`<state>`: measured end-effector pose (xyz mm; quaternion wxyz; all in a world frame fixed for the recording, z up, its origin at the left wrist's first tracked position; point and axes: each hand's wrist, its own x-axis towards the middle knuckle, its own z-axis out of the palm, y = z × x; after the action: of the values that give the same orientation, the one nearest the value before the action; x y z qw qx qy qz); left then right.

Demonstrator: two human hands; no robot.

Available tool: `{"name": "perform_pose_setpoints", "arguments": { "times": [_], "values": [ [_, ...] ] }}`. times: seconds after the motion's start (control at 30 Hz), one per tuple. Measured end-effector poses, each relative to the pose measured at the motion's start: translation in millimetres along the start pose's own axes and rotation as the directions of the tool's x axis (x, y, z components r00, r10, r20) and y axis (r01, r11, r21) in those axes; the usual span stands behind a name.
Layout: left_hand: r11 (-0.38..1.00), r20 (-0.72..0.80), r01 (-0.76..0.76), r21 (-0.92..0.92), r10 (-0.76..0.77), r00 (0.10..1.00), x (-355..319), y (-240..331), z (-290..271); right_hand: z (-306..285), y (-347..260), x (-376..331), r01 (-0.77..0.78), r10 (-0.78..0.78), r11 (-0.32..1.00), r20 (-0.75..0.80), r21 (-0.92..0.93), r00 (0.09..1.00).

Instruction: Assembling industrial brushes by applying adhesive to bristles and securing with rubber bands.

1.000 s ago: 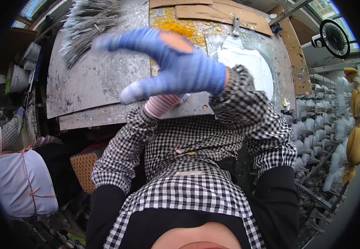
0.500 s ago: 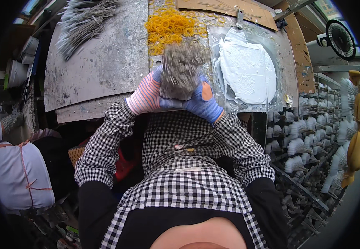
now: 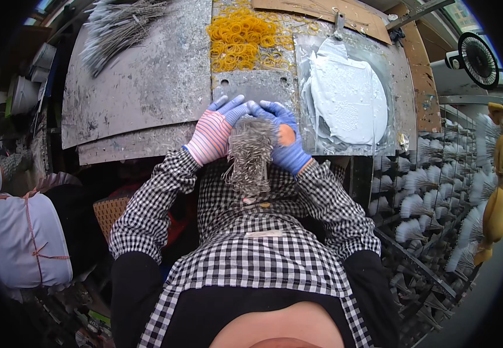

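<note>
A thick bundle of thin grey wire-like stems (image 3: 249,156) is held between my two gloved hands at the table's front edge. Its cut-looking ends point toward my checked apron. My left hand (image 3: 212,130), in a pink-and-blue striped glove with blue fingertips, wraps the bundle's left side. On the opposite side, my right hand (image 3: 289,144) grips it in a blue glove that has a hole on the back. The fingertips of both hands come together over the bundle's far end, which they partly hide.
Yellow rubber bands (image 3: 240,37) lie heaped beyond my hands. White paste (image 3: 347,95) covers a board at right, with a scraper (image 3: 339,26) behind it. More stems (image 3: 118,32) lie back left. A rack holds fan-shaped white tufts (image 3: 416,203); a small fan (image 3: 477,60) stands far right.
The bundle has come down from over the table toward me, and its stem ends now face my apron. My hands have shifted round to its far end.
</note>
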<state>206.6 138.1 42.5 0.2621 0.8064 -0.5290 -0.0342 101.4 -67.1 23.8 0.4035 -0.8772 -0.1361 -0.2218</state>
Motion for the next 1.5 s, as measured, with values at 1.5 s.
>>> {"name": "perform_pose_setpoints", "arguments": {
  "times": [1.5],
  "values": [
    [0.094, 0.045, 0.41, -0.907, -0.947, 0.318, -97.3, 82.4, -43.2, -33.1, -95.0, -88.4, -0.631, 0.621, 0.479, 0.273, 0.61, 0.735]
  ]
}}
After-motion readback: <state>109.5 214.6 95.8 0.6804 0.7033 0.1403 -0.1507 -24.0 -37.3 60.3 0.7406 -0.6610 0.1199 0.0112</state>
